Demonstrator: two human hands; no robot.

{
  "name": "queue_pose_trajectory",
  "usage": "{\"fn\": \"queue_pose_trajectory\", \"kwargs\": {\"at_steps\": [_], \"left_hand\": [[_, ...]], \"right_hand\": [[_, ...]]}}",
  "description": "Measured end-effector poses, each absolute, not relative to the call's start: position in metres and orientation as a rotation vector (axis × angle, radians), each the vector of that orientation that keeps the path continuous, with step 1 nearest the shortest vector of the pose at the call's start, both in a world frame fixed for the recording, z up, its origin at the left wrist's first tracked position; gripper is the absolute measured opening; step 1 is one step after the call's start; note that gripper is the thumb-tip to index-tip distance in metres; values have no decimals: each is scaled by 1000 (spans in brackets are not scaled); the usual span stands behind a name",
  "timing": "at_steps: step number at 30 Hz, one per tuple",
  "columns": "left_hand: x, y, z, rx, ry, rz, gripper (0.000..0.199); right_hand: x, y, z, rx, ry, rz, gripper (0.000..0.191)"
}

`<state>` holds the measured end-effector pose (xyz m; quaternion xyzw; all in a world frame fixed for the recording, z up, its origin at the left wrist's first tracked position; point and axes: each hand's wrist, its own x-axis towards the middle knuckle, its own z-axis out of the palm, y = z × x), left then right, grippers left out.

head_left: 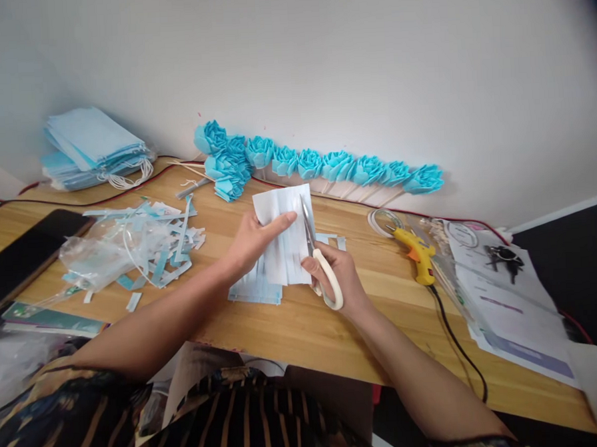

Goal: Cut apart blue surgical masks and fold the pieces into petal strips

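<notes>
My left hand (pixel 260 237) grips a pale face mask (pixel 286 251) by its left side, thumb laid across the front. In my right hand (pixel 342 271) is a pair of scissors (pixel 325 265) with white handles, fingers through the loops. Their blades (pixel 305 216) point up along the right edge of the mask; whether they are apart is hard to tell. Beneath the mask, another light blue mask piece (pixel 256 291) lies on the table. A few small cut strips (pixel 340 242) show just behind my right hand.
Blue artificial flowers (pixel 338 166) on sticks lean along the wall. Stacked masks (pixel 94 144) stand back left, near cut scraps (pixel 177 246), a plastic bag (pixel 97 257) and a phone (pixel 30 254). Rightward lie a yellow glue gun (pixel 416 254) with cord, papers (pixel 508 306) and keys (pixel 505 258).
</notes>
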<state>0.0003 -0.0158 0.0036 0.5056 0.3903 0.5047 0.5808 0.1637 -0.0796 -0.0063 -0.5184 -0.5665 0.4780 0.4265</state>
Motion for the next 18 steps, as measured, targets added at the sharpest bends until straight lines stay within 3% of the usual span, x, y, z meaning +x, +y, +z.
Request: {"fn": "queue_pose_trajectory", "kwargs": {"at_steps": [7,18], "left_hand": [[-1,-12,7,1101,896,1225,32],[3,-16,1,1127,859,1176,34]], "right_hand": [[161,-80,-2,-1288,-1453,1240,46],[162,-77,1,-1300,-1517,1142,51]]}}
